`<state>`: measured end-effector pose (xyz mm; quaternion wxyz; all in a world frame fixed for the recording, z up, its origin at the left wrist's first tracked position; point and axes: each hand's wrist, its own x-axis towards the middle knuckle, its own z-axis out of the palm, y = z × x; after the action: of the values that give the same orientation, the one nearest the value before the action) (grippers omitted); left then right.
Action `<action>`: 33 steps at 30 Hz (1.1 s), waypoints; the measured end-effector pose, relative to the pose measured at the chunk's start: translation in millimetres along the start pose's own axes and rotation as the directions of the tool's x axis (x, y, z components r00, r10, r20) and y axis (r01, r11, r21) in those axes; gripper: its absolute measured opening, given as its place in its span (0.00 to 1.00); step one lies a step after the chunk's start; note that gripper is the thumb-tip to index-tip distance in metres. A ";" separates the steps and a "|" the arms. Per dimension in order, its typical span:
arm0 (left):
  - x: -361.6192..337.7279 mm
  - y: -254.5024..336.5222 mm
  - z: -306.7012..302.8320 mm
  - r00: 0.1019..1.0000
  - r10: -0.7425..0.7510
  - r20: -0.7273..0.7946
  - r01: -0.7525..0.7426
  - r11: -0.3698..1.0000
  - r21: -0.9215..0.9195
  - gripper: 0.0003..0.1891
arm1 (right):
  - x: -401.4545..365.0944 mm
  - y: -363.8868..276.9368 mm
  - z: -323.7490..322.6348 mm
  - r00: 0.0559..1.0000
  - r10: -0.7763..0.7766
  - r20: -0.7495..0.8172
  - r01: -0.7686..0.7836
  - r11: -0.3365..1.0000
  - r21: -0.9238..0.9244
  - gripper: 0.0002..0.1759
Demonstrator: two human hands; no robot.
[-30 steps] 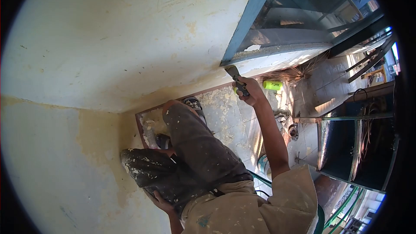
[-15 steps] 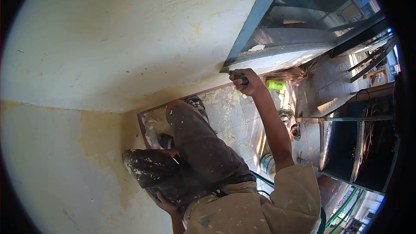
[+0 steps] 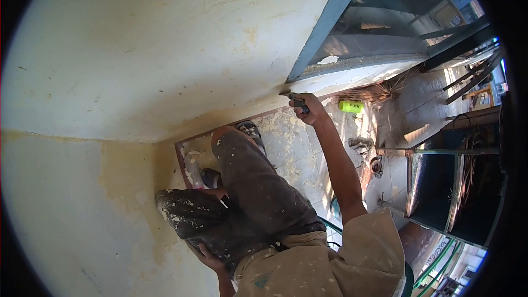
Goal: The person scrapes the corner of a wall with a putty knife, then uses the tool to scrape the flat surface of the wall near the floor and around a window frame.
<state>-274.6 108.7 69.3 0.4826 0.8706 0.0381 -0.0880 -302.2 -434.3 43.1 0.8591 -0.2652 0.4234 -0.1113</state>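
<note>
My right hand (image 3: 308, 108) is closed round the dark handle of a scraper (image 3: 298, 104). The tool's blade lies against the lower part of the pale, patchy wall (image 3: 220, 66), just below the corner of the blue-grey window frame (image 3: 324, 27). My left hand (image 3: 210, 258) rests on the side of my paint-flecked dark trousers (image 3: 258, 192), its thumb apart and its other fingers partly hidden; no tool shows in it.
Paint flakes litter the tiled floor (image 3: 300, 154). A bright yellow-green can (image 3: 350, 106) lies near a heap of dry twigs (image 3: 379, 92). A dark open shelf unit (image 3: 434, 187) stands at right, with green metal tubing (image 3: 440, 264) below it.
My right hand and the scraper have shifted slightly down and left in view, the blade staying by the wall. The forearm has swung left a little. My left hand stays put.
</note>
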 end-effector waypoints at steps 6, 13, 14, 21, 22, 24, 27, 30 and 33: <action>-0.5 -5.7 1.6 1.000 -0.029 -0.001 0.029 0.998 -0.050 0.35 | -34.7 5.9 -6.1 0.996 -0.073 -0.051 0.073 0.997 0.015 0.07; -1.2 -21.4 -6.6 0.997 -0.073 0.009 0.074 0.995 -0.068 0.35 | -26.2 -10.3 -5.8 0.996 -0.057 -0.073 0.055 0.998 -0.024 0.05; -1.8 -20.6 -7.0 0.998 -0.058 0.010 0.058 0.997 -0.058 0.35 | -9.4 -2.9 -12.1 0.994 -0.058 -0.094 0.055 0.998 -0.031 0.05; -0.5 -9.0 -1.8 0.998 -0.054 -0.018 0.053 0.998 -0.039 0.34 | -23.6 9.6 2.7 0.979 -0.134 -0.153 0.134 0.991 -0.012 0.05; -2.1 -8.9 -2.9 0.998 -0.066 -0.018 0.065 0.997 -0.038 0.34 | -32.4 6.7 5.1 0.979 -0.138 -0.152 0.140 0.990 -0.001 0.06; -1.3 -9.0 -2.4 0.997 -0.073 -0.014 0.072 0.995 -0.062 0.34 | -42.3 1.7 12.8 0.970 -0.160 -0.181 0.162 0.987 -0.006 0.06; -2.5 -10.5 -5.4 0.997 -0.074 -0.008 0.074 0.996 -0.051 0.35 | -3.8 7.5 -23.3 0.987 -0.069 -0.145 0.070 0.998 0.002 0.06; 2.5 -8.0 -2.4 0.999 -0.044 0.004 0.044 0.998 -0.038 0.34 | -14.6 13.1 -10.3 0.976 -0.097 -0.194 0.092 0.995 -0.036 0.04; -0.3 -44.6 -14.6 0.998 -0.068 0.013 0.068 0.997 -0.037 0.34 | -47.4 10.2 20.7 0.963 -0.167 -0.213 0.163 0.986 -0.037 0.06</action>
<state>-280.0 144.7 39.7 0.4956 0.8592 0.0664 -0.1088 -315.5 -398.6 79.5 0.7933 -0.2944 0.4913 -0.2064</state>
